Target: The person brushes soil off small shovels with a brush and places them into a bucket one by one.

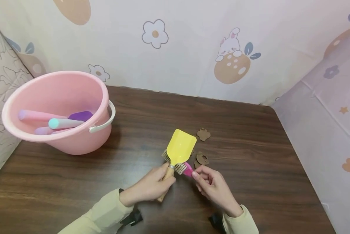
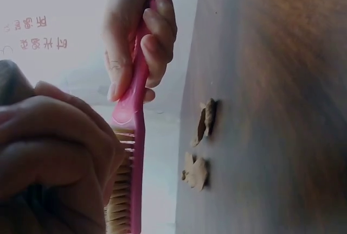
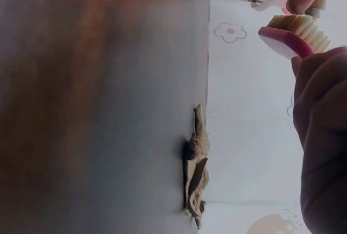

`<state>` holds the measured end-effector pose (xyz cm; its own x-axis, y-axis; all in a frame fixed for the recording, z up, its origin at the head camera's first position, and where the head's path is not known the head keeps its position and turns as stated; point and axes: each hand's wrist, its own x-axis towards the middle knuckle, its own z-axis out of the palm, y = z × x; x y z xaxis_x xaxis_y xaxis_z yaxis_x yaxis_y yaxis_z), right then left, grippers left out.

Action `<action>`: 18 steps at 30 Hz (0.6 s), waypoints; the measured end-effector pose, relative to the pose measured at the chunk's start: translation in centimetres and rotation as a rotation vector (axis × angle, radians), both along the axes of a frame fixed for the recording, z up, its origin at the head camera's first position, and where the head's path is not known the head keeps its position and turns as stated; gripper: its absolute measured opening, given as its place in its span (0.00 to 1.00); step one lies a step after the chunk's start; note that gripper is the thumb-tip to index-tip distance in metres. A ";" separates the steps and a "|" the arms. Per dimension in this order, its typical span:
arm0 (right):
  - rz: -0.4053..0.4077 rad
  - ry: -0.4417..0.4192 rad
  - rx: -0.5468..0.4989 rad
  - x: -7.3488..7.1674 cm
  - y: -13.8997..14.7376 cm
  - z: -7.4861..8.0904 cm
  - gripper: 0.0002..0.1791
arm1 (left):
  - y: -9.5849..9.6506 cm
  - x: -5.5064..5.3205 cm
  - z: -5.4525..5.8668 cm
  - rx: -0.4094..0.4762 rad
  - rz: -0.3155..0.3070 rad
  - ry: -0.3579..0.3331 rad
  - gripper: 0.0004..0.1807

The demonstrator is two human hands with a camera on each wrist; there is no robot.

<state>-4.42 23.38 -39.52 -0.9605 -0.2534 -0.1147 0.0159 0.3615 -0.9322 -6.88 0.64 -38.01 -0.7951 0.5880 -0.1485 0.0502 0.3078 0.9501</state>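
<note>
In the head view my left hand [image 1: 154, 186] grips the wooden handle of a small toy shovel with a yellow blade [image 1: 181, 146], the blade pointing away from me. My right hand [image 1: 215, 187] holds the handle of a pink brush [image 1: 188, 169], whose pale bristles lie beneath the shovel's neck. The left wrist view shows the brush [image 2: 140, 109] with its bristles facing the left hand [image 2: 54, 152]; whether they touch the shovel I cannot tell. In the right wrist view the bristle end [image 3: 295, 30] sits close to the shovel's metal collar.
Flat, crumbly-edged brown pieces [image 1: 203, 134] lie on the dark wooden table [image 1: 251, 146] beyond the right hand. On the left stands a pink bucket [image 1: 81, 143] with a white handle; several tools with pink, grey and mint handles [image 1: 71, 123] lean inside. Patterned cloth [image 1: 186, 58] surrounds the table.
</note>
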 end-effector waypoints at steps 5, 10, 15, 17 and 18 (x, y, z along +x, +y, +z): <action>0.017 0.003 0.029 0.1 0.1 -0.1 0.14 | 0.1 0.3 -0.4 0.022 0.003 -0.029 0.07; 0.018 -0.018 0.056 0.1 0.5 -0.1 0.15 | 0.3 0.5 -0.5 0.039 0.001 -0.078 0.08; -0.061 -0.039 0.019 0.1 1.1 0.2 0.17 | 0.3 0.7 -0.5 0.043 -0.048 -0.093 0.10; -0.131 -0.066 -0.046 0.1 1.6 0.7 0.18 | 0.3 0.9 -0.5 0.047 -0.071 -0.091 0.09; -0.165 -0.077 -0.081 0.1 1.8 0.9 0.18 | 0.3 1.0 -0.5 0.054 -0.084 -0.098 0.09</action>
